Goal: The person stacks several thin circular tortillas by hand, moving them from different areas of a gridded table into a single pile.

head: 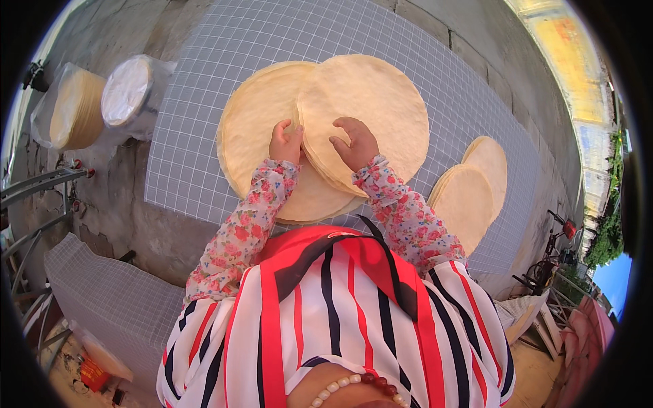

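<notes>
Two overlapping stacks of large, thin, pale yellow round sheets lie before me on a grey grid-patterned cover. The right-hand stack partly overlaps the left-hand stack. My left hand is at the left edge of the upper stack, its fingers curled; whether they grip that edge is not clear. Over the face of the same stack is my right hand, thumb and forefinger apart, with nothing between them. Floral sleeves cover both forearms.
Smaller stacks of oval-looking sheets lie on the cover at right. Wrapped round stacks stand at far left beside a metal frame. Lower left hangs another grid-patterned cloth. A bicycle stands at far right.
</notes>
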`<state>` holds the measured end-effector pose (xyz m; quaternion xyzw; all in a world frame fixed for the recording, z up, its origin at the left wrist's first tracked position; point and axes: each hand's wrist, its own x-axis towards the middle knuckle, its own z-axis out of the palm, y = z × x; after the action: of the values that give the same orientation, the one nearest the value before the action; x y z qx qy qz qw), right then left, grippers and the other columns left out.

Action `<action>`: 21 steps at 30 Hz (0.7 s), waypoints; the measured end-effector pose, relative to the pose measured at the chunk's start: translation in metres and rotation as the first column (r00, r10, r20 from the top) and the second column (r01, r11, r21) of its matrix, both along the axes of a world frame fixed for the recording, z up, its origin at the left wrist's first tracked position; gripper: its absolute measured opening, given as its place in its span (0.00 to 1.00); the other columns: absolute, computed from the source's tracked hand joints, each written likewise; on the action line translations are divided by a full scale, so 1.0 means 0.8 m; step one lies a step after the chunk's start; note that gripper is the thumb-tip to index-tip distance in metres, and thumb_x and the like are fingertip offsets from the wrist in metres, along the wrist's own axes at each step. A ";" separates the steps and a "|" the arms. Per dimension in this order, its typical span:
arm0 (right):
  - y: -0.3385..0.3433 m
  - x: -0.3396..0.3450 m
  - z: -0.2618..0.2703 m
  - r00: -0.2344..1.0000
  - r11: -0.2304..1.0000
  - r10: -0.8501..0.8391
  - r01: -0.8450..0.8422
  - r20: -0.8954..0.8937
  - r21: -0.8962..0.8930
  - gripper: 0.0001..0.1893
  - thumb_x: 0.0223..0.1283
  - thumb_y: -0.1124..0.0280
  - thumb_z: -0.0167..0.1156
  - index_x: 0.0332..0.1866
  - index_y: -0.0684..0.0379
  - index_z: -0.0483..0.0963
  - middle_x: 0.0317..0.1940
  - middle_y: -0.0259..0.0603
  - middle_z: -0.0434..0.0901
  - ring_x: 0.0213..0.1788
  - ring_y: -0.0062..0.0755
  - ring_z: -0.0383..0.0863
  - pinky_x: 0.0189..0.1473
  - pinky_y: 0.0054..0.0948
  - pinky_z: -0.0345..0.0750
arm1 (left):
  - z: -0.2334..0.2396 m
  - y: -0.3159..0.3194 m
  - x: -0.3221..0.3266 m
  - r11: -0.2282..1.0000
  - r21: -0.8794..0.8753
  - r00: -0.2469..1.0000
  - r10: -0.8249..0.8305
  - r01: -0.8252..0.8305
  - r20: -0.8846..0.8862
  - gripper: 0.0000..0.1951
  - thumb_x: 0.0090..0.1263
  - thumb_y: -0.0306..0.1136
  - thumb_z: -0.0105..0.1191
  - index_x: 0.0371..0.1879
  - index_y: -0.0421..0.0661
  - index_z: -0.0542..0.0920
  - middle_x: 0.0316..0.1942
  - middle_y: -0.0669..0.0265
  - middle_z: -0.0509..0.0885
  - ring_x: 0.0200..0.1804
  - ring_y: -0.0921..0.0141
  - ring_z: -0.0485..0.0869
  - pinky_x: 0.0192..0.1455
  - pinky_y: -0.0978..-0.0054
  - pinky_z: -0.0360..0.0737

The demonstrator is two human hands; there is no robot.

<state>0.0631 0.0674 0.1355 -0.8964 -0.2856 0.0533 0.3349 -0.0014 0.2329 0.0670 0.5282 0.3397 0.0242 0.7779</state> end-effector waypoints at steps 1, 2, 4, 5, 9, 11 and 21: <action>-0.002 -0.010 -0.006 0.999 1.000 0.026 -0.026 0.020 -0.001 0.18 0.52 0.68 0.66 0.48 0.60 0.75 0.48 0.46 0.78 0.53 0.45 0.76 0.55 0.37 0.74 | 0.001 0.001 0.001 1.000 -0.008 1.000 -0.003 0.003 0.004 0.15 0.71 0.33 0.52 0.52 0.41 0.69 0.39 0.62 0.82 0.36 0.71 0.84 0.33 0.73 0.83; -0.004 -0.020 -0.011 0.998 0.999 0.051 -0.051 0.041 -0.003 0.17 0.51 0.67 0.66 0.45 0.60 0.75 0.45 0.46 0.79 0.52 0.46 0.76 0.54 0.38 0.74 | 0.002 0.001 0.003 1.000 -0.015 1.000 -0.008 0.008 0.008 0.15 0.71 0.33 0.53 0.52 0.41 0.69 0.38 0.63 0.82 0.35 0.71 0.83 0.32 0.74 0.83; -0.002 -0.043 -0.014 0.993 0.997 0.072 -0.073 0.089 0.011 0.13 0.48 0.67 0.67 0.38 0.59 0.74 0.40 0.45 0.79 0.48 0.47 0.76 0.51 0.40 0.74 | -0.002 0.003 0.003 1.000 0.019 1.000 -0.023 0.022 0.018 0.14 0.70 0.32 0.53 0.50 0.41 0.69 0.37 0.64 0.82 0.33 0.72 0.82 0.31 0.74 0.83; 0.000 -0.048 -0.016 0.992 0.996 0.078 -0.080 0.095 0.028 0.13 0.47 0.68 0.67 0.36 0.59 0.74 0.40 0.45 0.78 0.47 0.48 0.76 0.50 0.40 0.74 | -0.013 0.005 0.002 0.998 0.060 0.999 -0.034 0.033 0.022 0.13 0.70 0.31 0.53 0.48 0.42 0.70 0.36 0.64 0.82 0.32 0.73 0.82 0.30 0.74 0.83; -0.005 -0.050 -0.029 0.997 0.996 0.047 -0.052 0.065 0.067 0.10 0.46 0.70 0.66 0.31 0.60 0.73 0.36 0.46 0.77 0.44 0.49 0.75 0.47 0.41 0.73 | -0.017 0.007 0.001 0.996 0.048 0.997 -0.080 0.079 0.016 0.07 0.69 0.31 0.54 0.41 0.43 0.72 0.32 0.66 0.81 0.31 0.75 0.81 0.30 0.75 0.82; -0.007 -0.049 -0.033 0.999 0.997 0.027 -0.029 0.034 0.076 0.10 0.46 0.71 0.66 0.30 0.60 0.73 0.35 0.46 0.77 0.43 0.49 0.75 0.46 0.41 0.73 | -0.016 0.008 0.002 0.996 -0.011 0.996 -0.089 0.089 0.020 0.06 0.69 0.31 0.53 0.38 0.43 0.73 0.32 0.67 0.81 0.31 0.75 0.81 0.30 0.75 0.82; 0.046 -0.032 -0.006 0.986 0.998 -0.045 0.050 0.159 -0.030 0.12 0.47 0.67 0.67 0.33 0.60 0.73 0.33 0.45 0.76 0.41 0.47 0.74 0.44 0.39 0.72 | -0.002 0.011 -0.003 0.985 -0.078 0.987 -0.152 0.156 0.055 0.06 0.67 0.31 0.57 0.33 0.44 0.75 0.30 0.70 0.80 0.29 0.76 0.79 0.32 0.76 0.83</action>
<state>0.0379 0.1039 0.1306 -0.9098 -0.2889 -0.0212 0.2973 -0.0034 0.2414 0.0653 0.5198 0.2796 -0.0370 0.8064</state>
